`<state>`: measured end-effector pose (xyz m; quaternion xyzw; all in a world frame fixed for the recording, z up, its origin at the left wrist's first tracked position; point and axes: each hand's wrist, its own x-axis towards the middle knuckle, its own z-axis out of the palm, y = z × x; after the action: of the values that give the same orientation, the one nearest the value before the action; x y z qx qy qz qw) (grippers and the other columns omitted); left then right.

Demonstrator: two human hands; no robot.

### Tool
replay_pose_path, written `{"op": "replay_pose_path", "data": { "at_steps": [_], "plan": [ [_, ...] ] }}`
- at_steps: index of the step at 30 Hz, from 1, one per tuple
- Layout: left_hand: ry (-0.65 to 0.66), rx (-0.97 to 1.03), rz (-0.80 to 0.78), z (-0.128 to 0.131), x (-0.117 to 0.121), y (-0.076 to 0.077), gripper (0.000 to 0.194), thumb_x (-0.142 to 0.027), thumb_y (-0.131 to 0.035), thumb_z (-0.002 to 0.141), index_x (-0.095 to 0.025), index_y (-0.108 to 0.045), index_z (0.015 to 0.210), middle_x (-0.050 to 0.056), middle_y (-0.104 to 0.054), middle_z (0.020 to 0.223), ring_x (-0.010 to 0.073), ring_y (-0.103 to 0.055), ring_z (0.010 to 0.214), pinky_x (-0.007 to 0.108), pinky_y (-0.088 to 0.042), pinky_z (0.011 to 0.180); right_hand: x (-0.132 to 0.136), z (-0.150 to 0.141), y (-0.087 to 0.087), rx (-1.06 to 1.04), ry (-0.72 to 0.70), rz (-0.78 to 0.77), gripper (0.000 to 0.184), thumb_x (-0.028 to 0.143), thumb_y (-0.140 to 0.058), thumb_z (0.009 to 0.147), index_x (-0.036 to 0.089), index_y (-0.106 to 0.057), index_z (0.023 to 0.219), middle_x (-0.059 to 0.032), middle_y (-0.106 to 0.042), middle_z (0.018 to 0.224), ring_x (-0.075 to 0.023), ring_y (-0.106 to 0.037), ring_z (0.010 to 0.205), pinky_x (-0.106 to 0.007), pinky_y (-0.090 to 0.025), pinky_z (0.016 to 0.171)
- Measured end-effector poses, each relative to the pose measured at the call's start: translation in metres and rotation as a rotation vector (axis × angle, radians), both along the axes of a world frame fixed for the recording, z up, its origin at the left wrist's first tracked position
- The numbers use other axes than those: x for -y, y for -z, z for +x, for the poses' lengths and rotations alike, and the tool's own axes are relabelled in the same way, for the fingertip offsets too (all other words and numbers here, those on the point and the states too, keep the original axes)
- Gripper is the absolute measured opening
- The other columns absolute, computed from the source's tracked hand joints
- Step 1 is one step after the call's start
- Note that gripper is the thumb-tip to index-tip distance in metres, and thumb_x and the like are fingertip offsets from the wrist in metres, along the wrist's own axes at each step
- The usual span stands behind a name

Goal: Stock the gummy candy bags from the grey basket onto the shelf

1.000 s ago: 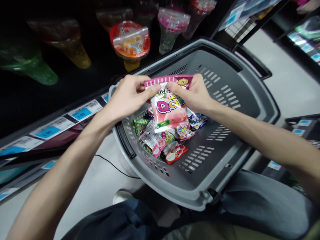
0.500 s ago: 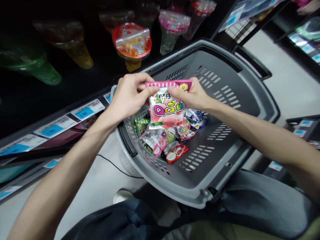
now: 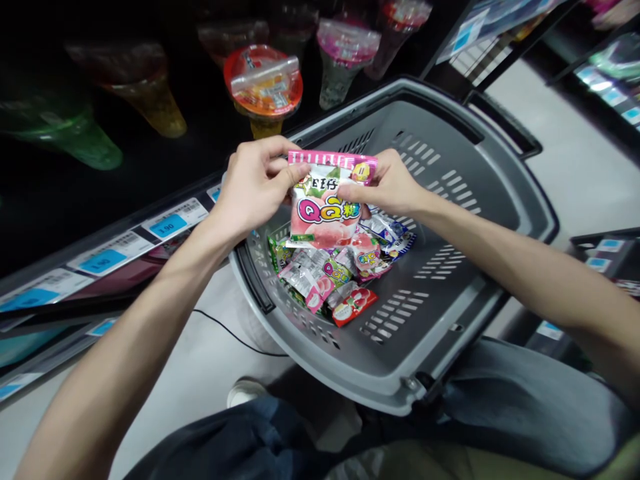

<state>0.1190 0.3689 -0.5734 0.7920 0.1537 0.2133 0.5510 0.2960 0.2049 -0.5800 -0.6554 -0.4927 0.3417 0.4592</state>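
Both hands hold one pink and white bag of gummy candy (image 3: 325, 223) over a grey shopping basket. My left hand (image 3: 263, 180) pinches its upper left corner, thumb in front and fingers behind. On the bag's right side, my right hand (image 3: 387, 183) grips with its thumb across the front; most of its fingers are hidden behind the bag. The bag faces me, its printed letters "QQ" showing. Beneath it, in the basket (image 3: 450, 153), lie several more candy bags (image 3: 310, 273), green, silver, pink, blue and red.
A dark shelf to the left and ahead holds several cone-shaped clear packs, one with an orange-red lid (image 3: 265, 83). Price labels (image 3: 175, 221) run along its edge. A black cord (image 3: 235, 341) lies on the pale floor. My legs (image 3: 530, 393) are close to the basket's near side.
The candy bag has risen slightly and shifted a little left, with both hands still on it. More of its front shows, and it is tilted more toward me. The basket has not moved.
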Motion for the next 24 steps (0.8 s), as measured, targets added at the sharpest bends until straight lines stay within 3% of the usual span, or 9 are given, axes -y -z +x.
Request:
{"op": "replay_pose_path", "data": {
  "at_steps": [9, 13, 24],
  "plan": [
    [0.012, 0.007, -0.017, 0.002, 0.001, -0.002, 0.039, -0.054, -0.064, 0.09, -0.017, -0.061, 0.098, 0.003, -0.073, 0.08, 0.0193, -0.072, 0.079, 0.029, -0.061, 0.064, -0.007, 0.0, 0.01, -0.065, 0.126, 0.035, 0.057, 0.072, -0.069, 0.077, 0.016, -0.059, 0.076, 0.0016, -0.054, 0.06, -0.0133, -0.064, 0.063, -0.023, -0.055, 0.05],
    [0.042, 0.023, -0.052, 0.003, 0.002, -0.003, 0.035, -0.053, -0.062, 0.092, -0.019, -0.059, 0.1, 0.002, -0.072, 0.08, 0.021, -0.074, 0.082, 0.029, -0.061, 0.063, -0.009, 0.001, 0.013, -0.075, 0.174, 0.057, 0.06, 0.076, -0.061, 0.081, 0.018, -0.055, 0.069, 0.0036, -0.047, 0.053, -0.01, -0.058, 0.055, -0.02, -0.05, 0.046],
    [0.02, -0.02, 0.033, 0.002, 0.0, 0.0, 0.024, -0.044, -0.062, 0.093, -0.02, -0.061, 0.099, 0.005, -0.073, 0.085, 0.0206, -0.072, 0.081, 0.031, -0.061, 0.065, -0.007, -0.005, 0.003, 0.019, 0.175, 0.109, 0.056, 0.069, -0.07, 0.079, 0.017, -0.054, 0.065, 0.0047, -0.042, 0.048, -0.0071, -0.047, 0.044, -0.019, -0.046, 0.037]
  ]
}}
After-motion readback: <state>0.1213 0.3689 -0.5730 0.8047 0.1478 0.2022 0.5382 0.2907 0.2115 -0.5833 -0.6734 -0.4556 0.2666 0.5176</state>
